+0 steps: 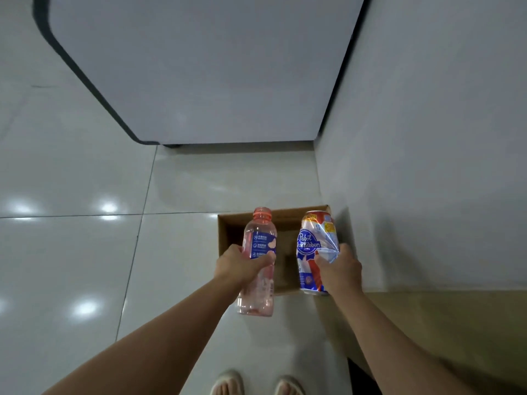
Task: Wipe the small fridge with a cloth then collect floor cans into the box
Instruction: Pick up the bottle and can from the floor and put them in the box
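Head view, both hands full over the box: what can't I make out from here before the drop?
- Box floor: mostly hidden by the pink bottle, the dented can and both hands; what lies inside is unclear.
- Box's near right corner: covered by the right hand.
- Bottle label text: too small to read; the left hand covers part.
- Fridge: top cut off by the frame edge.

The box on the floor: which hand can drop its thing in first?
Probably the right hand: its can hangs over the open box, while the left hand's bottle overhangs the near edge.
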Available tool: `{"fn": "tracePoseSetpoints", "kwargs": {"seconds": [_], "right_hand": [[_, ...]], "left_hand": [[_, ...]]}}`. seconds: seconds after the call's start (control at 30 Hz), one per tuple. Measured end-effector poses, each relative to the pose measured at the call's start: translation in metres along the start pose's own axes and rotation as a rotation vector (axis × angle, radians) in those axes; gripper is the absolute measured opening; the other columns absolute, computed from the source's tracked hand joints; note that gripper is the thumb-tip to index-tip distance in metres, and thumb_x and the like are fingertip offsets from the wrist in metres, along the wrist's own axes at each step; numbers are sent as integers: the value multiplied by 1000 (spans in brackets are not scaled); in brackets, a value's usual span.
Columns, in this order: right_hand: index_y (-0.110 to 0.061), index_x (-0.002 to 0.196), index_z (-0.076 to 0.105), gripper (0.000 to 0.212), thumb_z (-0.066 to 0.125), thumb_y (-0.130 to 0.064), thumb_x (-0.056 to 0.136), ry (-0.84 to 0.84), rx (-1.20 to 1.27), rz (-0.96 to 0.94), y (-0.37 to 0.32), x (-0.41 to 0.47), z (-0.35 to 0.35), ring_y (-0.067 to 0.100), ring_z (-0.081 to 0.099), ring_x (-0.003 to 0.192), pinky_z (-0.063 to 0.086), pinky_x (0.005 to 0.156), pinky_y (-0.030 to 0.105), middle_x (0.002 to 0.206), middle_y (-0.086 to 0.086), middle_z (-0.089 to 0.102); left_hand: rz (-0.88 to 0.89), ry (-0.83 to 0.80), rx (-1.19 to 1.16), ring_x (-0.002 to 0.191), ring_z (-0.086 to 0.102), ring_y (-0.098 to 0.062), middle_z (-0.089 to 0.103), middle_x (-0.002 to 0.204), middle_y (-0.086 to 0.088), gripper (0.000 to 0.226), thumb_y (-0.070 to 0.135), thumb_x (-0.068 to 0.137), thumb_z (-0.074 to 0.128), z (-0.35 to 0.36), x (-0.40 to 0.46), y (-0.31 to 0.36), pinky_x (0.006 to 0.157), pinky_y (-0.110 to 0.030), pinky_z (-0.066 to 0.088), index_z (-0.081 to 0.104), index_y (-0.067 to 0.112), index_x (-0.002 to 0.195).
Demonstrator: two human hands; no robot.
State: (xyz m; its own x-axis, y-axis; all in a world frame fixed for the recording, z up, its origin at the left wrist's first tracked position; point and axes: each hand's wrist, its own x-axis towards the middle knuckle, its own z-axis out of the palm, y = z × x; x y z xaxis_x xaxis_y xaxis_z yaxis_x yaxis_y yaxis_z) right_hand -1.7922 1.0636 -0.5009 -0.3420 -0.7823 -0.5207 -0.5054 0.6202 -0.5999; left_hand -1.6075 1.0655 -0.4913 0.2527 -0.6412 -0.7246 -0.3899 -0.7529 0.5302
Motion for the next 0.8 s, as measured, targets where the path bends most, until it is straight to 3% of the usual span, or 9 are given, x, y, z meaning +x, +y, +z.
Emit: {"fn": "tracePoseSetpoints", "kwargs": {"seconds": [0.1, 0.17, 0.23, 0.37, 0.5, 0.63, 0.8], "right_hand": [[-12, 132, 41, 52, 63, -26, 88, 9, 29, 1, 32, 47, 42, 23, 61, 109, 41, 61, 16, 128, 9, 56], [-13, 132, 41, 49, 61, -25, 89, -3, 52, 0, 51, 76, 68, 23, 61, 109, 45, 63, 17, 128, 9, 56], [-12, 128, 43, 45, 61, -25, 90, 10, 12, -7, 68, 102, 90, 24, 62, 106, 52, 72, 25, 126, 10, 57], [-9, 118, 48, 34, 61, -23, 90, 38, -64, -24, 94, 147, 128, 21, 62, 95, 46, 65, 22, 118, 12, 60], [-9, 121, 47, 37, 61, -20, 89, 4, -89, 55, 109, 180, 154, 29, 60, 106, 48, 71, 32, 122, 13, 57], [-9, 125, 46, 45, 65, -19, 86, -60, -146, 146, 117, 198, 173, 32, 57, 113, 50, 82, 39, 128, 14, 53], [-7, 130, 45, 52, 68, -18, 84, -114, -256, 164, 121, 214, 186, 33, 54, 116, 50, 91, 42, 130, 15, 52]], "left_hand": [[12, -25, -16, 85, 67, -22, 67, 99, -6, 59, 49, 71, 74, 35, 63, -20, 80, -42, 57, 55, 13, 114], [11, -21, -41, 85, 67, -22, 67, 98, -6, 59, 50, 71, 73, 55, 104, -30, 78, -40, 57, 55, 13, 113], [9, -9, -50, 84, 66, -21, 66, 99, -7, 61, 50, 71, 73, 73, 141, -40, 71, -36, 56, 54, 12, 114], [-5, -2, 4, 70, 61, -15, 62, 90, -5, 60, 50, 71, 73, 107, 199, -63, 53, -26, 47, 53, 12, 114], [-67, 1, 20, 78, 62, -20, 62, 98, -9, 64, 50, 72, 73, 135, 234, -88, 62, -30, 50, 51, 10, 118], [-102, 3, 9, 73, 57, -17, 56, 90, -5, 65, 49, 73, 72, 152, 252, -107, 57, -27, 45, 48, 10, 119], [-130, 25, 23, 83, 57, -22, 57, 105, -11, 68, 48, 76, 70, 162, 265, -118, 67, -31, 47, 45, 8, 125]]}}
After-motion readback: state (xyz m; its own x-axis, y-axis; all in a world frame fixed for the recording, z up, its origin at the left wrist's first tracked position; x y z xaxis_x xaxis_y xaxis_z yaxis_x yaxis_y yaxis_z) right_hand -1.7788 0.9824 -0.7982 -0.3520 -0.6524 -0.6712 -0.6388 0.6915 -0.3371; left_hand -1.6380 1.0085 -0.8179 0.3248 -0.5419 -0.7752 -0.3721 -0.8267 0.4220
